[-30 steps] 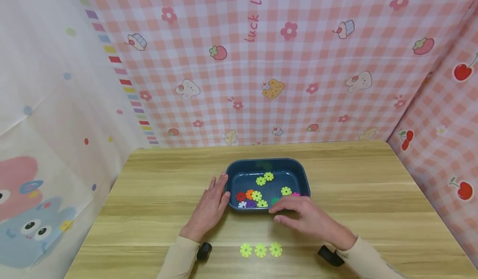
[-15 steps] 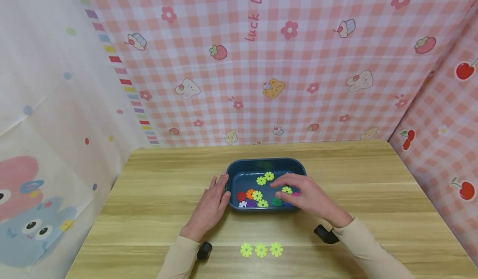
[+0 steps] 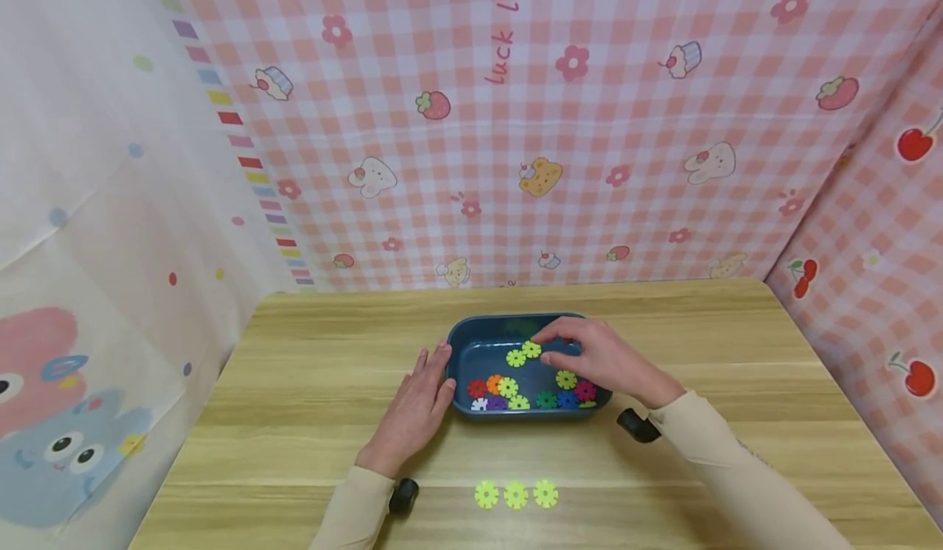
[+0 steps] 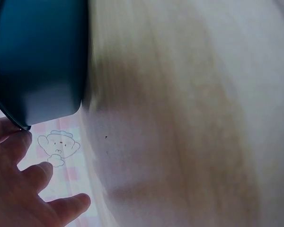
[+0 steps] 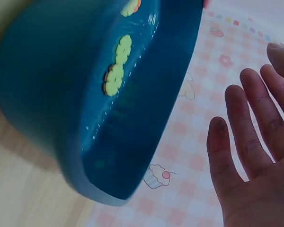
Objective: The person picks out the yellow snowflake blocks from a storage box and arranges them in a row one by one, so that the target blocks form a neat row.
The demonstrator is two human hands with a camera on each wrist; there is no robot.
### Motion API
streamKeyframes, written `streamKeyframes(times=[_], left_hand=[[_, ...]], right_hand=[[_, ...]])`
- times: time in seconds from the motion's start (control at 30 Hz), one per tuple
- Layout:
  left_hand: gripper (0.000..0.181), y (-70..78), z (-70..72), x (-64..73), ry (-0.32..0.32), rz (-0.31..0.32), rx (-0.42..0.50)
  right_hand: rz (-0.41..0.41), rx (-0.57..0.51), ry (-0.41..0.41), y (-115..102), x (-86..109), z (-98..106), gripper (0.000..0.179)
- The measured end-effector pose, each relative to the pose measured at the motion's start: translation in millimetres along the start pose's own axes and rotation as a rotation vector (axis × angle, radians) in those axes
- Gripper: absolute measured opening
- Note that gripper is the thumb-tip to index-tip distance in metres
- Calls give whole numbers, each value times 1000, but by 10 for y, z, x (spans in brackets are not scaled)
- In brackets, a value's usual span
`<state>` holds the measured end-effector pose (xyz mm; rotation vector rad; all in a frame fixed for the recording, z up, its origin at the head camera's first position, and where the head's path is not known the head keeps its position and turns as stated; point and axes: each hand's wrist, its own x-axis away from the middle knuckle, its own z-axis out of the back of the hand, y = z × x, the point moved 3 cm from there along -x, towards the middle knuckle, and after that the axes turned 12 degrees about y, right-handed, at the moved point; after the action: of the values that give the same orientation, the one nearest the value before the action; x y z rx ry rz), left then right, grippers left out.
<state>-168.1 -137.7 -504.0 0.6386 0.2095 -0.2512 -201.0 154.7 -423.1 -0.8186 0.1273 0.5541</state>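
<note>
A dark blue rectangular tray stands on the table, holding several flower-shaped plastic discs. My left hand rests at its left end with straight fingers, their tips at the rim; the left wrist view shows them beside the tray's corner. My right hand is over the tray's right part, loosely bent fingers spread and nothing between them. Its index fingertip comes right beside a yellow-green disc, which overlaps a second yellow-green disc. In the right wrist view both discs lie on the tray floor, apart from the fingers.
Three yellow-green flower discs lie in a row on the wooden table, in front of the tray. Along the tray's near side are red, green and pink discs among others. A checked cloth hangs behind the table.
My right hand has moved from the tray's near rim up and inward to the two yellow-green discs at the back, uncovering the pink and blue discs. The left hand stays put.
</note>
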Motion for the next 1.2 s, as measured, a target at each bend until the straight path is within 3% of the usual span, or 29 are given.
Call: streamKeyframes(times=[0.67,1.2], left_hand=[[58,-34,3,12,23,-27,-15],[57,-8,-10,13,24,-31,-18]], right_hand=[[-62,101,-192,133,-423,-164,34],[-58,34,-387,244,-596,-460,34]])
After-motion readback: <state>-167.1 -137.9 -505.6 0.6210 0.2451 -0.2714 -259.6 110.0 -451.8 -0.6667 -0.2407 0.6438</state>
